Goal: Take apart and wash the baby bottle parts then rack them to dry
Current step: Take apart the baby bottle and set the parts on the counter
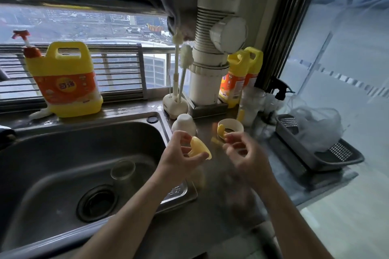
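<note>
Left hand (179,154): fingers pinch the yellow nipple (200,148), held over the sink (63,153) rim. Right hand (244,153): blurred, fingers curled; cannot tell whether they hold anything. Clear bottle (123,170) lies in the sink. White cap (184,124) and ring (231,126) sit on the desk (210,221).

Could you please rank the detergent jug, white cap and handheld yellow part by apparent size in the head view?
1. detergent jug
2. white cap and yellow part, which look alike; the part is nearer, so unranked.
</note>
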